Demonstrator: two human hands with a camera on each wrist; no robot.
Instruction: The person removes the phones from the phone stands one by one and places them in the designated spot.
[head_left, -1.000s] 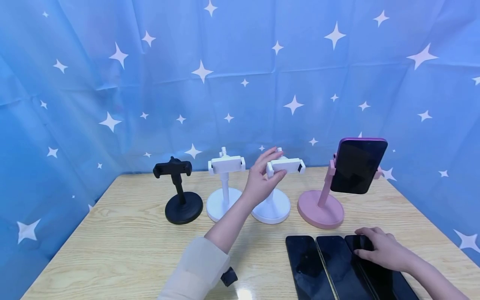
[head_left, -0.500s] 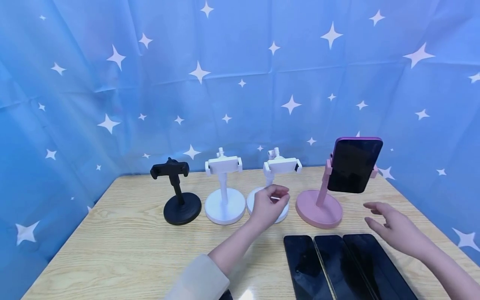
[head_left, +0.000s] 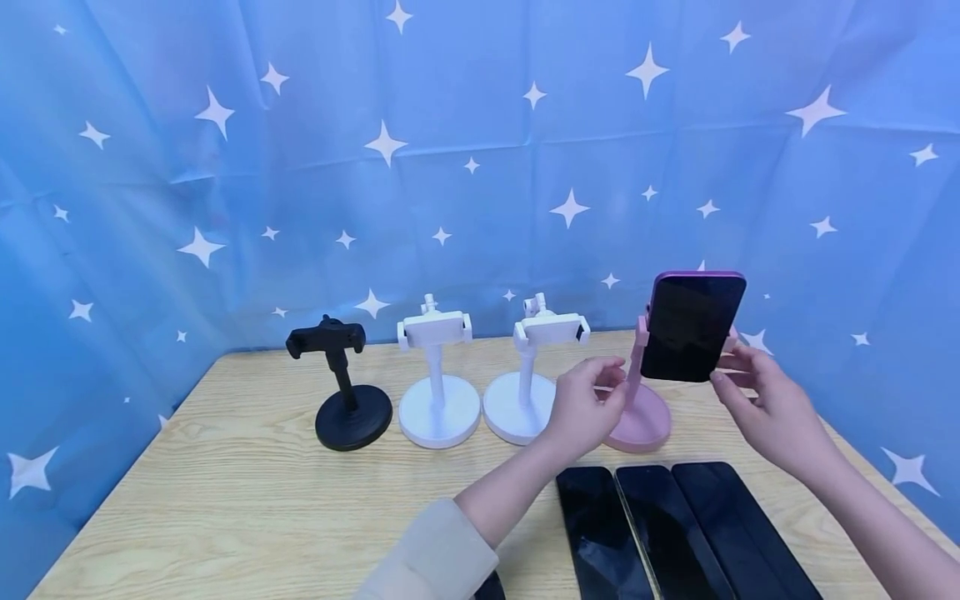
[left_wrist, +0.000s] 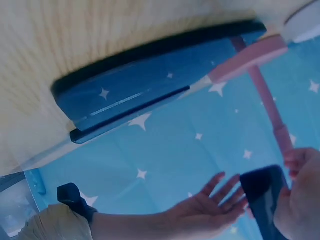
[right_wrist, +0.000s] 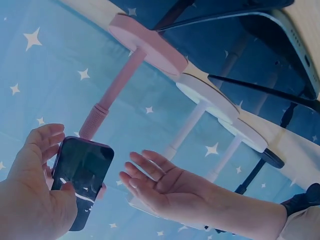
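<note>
A dark-screened phone with a purple frame (head_left: 693, 327) is clamped upright in the pink phone stand (head_left: 639, 425). At its lower right corner is my right hand (head_left: 776, 417), thumb and fingers parted; contact with the edge is hard to tell. My left hand (head_left: 588, 400) hovers in front of the pink stand's post, fingers loosely bent around nothing. In the left wrist view, the right hand (left_wrist: 205, 215) has its fingers extended beside the phone (left_wrist: 262, 185). The right wrist view has the left hand (right_wrist: 167, 185) apart from the phone (right_wrist: 85, 167), palm exposed.
Three black phones (head_left: 671, 529) lie side by side at the front right. Left of the pink stand are two white phone stands (head_left: 438, 412) (head_left: 520, 408) and a black one (head_left: 352, 417), their clamps without phones. A blue starry curtain (head_left: 480, 167) hangs behind the wooden table (head_left: 247, 492).
My left hand has left the right-hand white stand's clamp, dropped, and moved right to the pink stand. My right hand has lifted off the rightmost lying phone and risen to the clamped phone.
</note>
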